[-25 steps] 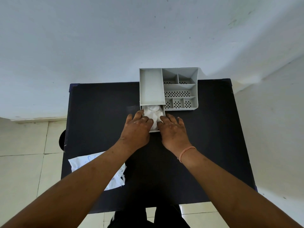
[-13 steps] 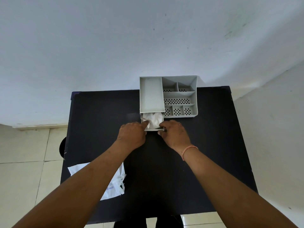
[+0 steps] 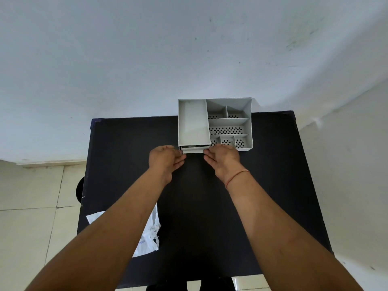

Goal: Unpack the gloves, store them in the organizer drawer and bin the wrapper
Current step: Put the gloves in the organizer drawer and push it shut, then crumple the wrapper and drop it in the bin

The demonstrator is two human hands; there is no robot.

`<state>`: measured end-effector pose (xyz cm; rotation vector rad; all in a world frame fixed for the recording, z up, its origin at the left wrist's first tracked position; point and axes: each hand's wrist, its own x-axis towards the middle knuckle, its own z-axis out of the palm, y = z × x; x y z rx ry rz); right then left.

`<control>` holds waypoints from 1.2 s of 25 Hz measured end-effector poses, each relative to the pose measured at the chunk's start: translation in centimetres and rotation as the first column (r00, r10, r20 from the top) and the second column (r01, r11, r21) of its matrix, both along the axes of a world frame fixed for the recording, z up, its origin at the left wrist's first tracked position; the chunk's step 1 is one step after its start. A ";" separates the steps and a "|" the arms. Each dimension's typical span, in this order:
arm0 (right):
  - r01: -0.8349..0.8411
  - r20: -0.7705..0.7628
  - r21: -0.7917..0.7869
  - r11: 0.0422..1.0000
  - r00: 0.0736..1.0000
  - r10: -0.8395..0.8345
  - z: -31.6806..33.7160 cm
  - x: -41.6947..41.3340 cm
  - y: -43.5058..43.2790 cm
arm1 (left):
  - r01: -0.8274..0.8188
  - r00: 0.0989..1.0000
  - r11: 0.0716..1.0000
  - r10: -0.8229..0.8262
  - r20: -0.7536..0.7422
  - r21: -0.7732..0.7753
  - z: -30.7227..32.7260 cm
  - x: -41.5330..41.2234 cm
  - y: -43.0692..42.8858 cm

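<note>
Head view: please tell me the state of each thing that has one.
drawer: nearly shut, thin gap left
organizer: upright, top compartments empty
wrapper: torn open, lying on the table
left hand: open, fingertips at drawer front
right hand: open, fingertips at drawer front

Soft, even daylight lit the scene with only faint shadows, the black table (image 3: 273, 185) stayed matte without glare, and wide-angle distortion bent the edges.
</note>
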<state>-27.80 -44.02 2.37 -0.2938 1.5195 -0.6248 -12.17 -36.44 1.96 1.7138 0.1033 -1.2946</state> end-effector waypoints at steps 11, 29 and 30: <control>-0.198 0.122 0.058 0.979 0.974 0.190 1.1 0.7 3.6 | -0.003 0.996 1.000 0.002 -0.084 -0.011 0.4 0.7 3.4; -0.973 -0.504 0.201 -0.115 -0.203 0.839 -4.2 12.1 18.2 | 0.056 0.928 0.859 -0.234 0.292 0.509 -5.6 7.7 27.6; -0.965 -0.474 0.205 -0.161 -0.242 0.847 -3.8 12.3 18.3 | 0.066 0.922 0.861 -0.246 0.299 0.504 -5.6 7.1 28.0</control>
